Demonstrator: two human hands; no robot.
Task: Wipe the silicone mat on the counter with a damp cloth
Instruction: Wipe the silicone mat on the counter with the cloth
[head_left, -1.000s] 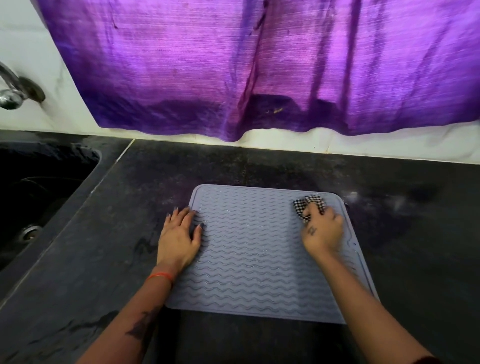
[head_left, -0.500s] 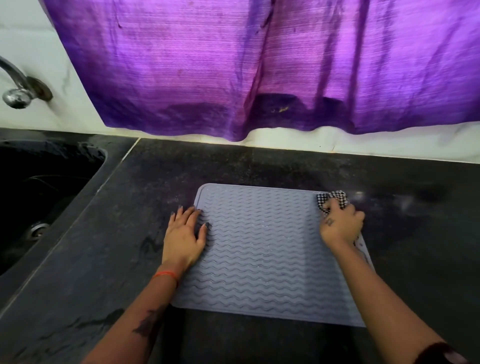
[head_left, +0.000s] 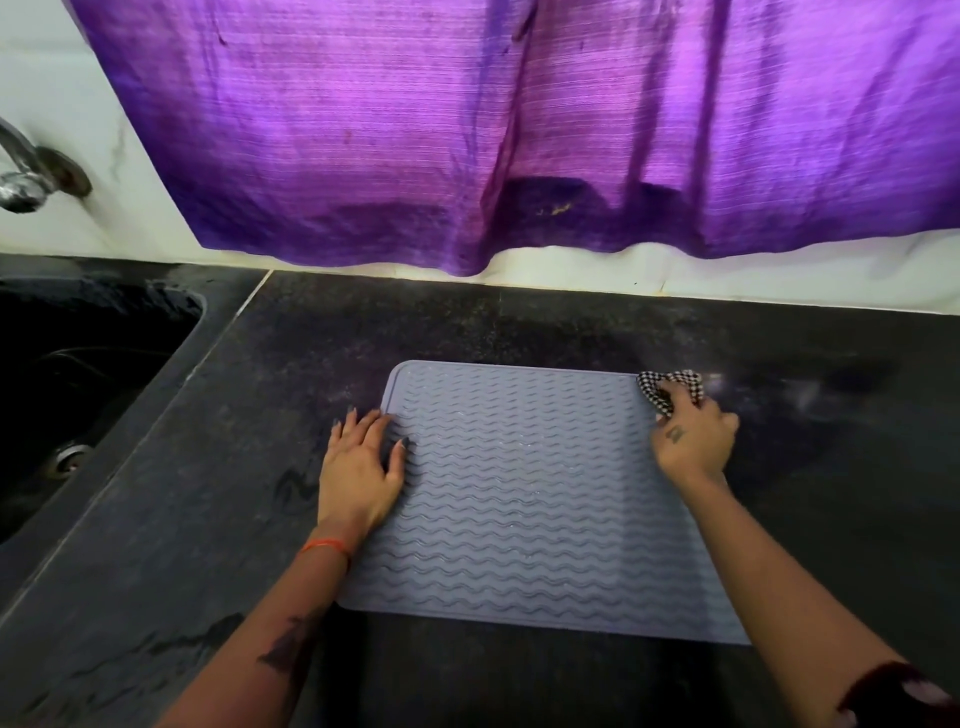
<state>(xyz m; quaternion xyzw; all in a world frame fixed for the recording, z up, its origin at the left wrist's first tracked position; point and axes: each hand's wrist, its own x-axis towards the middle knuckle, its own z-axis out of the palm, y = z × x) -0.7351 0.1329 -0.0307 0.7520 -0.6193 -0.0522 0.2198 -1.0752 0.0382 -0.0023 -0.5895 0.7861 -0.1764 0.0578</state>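
Left hand (head_left: 361, 470) lies flat, fingers spread, pressing the left edge of the grey wavy-ribbed silicone mat (head_left: 524, 499). Right hand (head_left: 693, 441) is curled at the mat's far right corner, bunching a black-and-white checked cloth (head_left: 655, 388).

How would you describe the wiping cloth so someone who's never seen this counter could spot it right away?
Find the grey wavy-ribbed silicone mat lying on the dark counter below the purple curtain. Go to its far right corner, where the right hand is. The cloth is the small bunched rag pinched in its fingers, the only black-and-white checked thing here.
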